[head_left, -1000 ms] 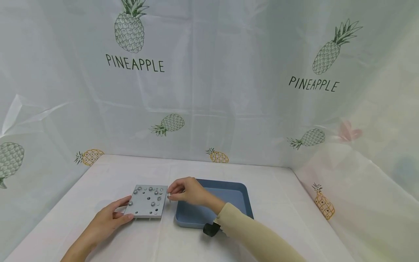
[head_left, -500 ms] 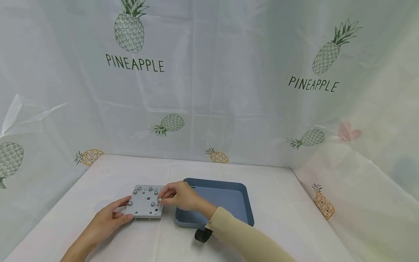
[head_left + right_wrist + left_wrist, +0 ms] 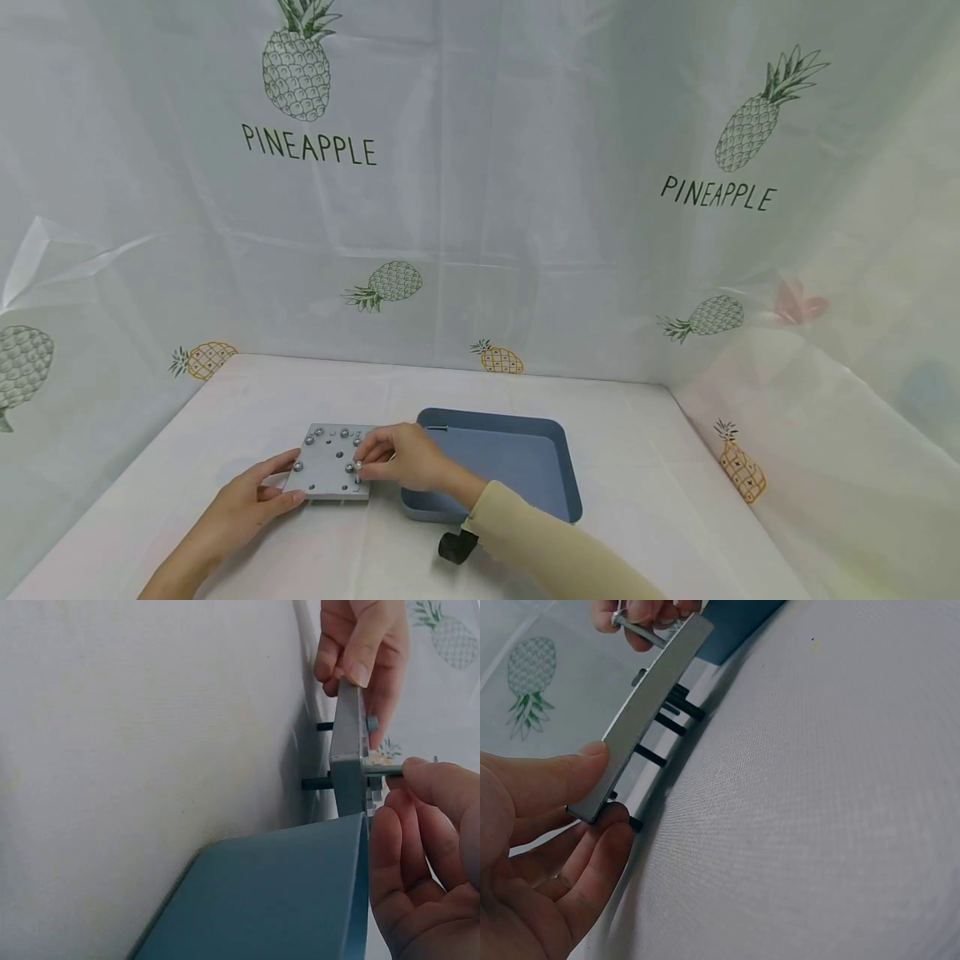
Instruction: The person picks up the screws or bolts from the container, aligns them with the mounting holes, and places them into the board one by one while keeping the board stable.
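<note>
My left hand (image 3: 243, 504) grips the near left corner of a square grey metal plate (image 3: 324, 473), thumb and fingers on its edges. Several bolts (image 3: 344, 433) sit in holes in the plate, and their shanks (image 3: 670, 724) stick out below it in the left wrist view. Over the plate's right side, my right hand (image 3: 408, 458) pinches a silver bolt (image 3: 385, 770) between thumb and finger. That bolt stands roughly square to the plate's top face, most of its shank above it. Whether its tip is inside a hole, I cannot tell.
Just right of the plate lies a shallow blue tray (image 3: 517, 467), partly under my right forearm. One loose bolt (image 3: 437, 428) rests near its back left corner. A black strap piece (image 3: 457, 547) hangs at my right wrist. A pineapple-print sheet (image 3: 525, 208) walls the table.
My right hand has carried the bolt left from the tray's edge to above the plate's right side, then slightly nearer me. The left hand and the plate have stayed still.
</note>
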`<state>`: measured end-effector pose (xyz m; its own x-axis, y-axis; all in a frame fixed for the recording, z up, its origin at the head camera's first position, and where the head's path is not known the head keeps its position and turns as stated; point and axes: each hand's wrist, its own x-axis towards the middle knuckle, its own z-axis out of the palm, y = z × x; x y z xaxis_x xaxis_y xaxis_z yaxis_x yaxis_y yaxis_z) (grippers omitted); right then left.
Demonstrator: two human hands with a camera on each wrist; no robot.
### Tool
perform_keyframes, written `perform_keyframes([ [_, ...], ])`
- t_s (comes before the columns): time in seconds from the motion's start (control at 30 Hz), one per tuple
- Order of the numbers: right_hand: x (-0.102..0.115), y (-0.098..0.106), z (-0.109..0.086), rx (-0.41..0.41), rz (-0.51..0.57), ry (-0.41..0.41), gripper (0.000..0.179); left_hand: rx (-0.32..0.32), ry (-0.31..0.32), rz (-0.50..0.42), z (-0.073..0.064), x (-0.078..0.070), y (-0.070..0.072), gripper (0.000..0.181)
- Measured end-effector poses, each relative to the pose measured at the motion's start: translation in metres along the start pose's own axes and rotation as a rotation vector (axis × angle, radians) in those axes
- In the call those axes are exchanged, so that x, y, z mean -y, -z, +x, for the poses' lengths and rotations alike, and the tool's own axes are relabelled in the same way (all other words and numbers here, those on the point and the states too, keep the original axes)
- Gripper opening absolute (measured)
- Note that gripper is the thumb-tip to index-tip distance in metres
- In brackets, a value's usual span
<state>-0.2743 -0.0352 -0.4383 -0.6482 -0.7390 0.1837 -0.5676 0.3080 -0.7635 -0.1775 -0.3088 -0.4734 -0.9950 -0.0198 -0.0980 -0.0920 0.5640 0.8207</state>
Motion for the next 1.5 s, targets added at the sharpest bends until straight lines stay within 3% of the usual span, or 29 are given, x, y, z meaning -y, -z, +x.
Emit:
perform_keyframes([
  [0.57, -0.004, -0.009, -0.002, -0.013, -0.090, 0.043, 0.012, -0.002, 0.001, 0.005, 0.001, -0.001, -0.001, 0.091],
  [0.87, -0.005, -0.006, -0.003, 0.002, -0.082, 0.051, 0.011, -0.005, -0.001, 0.009, 0.001, -0.001, -0.001, 0.091],
  [1.0, 0.001, 0.007, -0.005, -0.018, -0.098, 0.062, 0.014, -0.004, 0.006, 0.012, 0.002, 0.000, -0.001, 0.091],
  [1.17, 0.005, 0.036, -0.010, -0.057, -0.111, 0.012, 0.020, -0.004, 0.005, 0.017, 0.003, 0.002, -0.001, 0.091],
  [1.5, -0.022, 0.090, -0.024, -0.087, -0.196, -0.060, 0.035, -0.004, -0.005, 0.015, 0.001, 0.001, 0.000, 0.092],
])
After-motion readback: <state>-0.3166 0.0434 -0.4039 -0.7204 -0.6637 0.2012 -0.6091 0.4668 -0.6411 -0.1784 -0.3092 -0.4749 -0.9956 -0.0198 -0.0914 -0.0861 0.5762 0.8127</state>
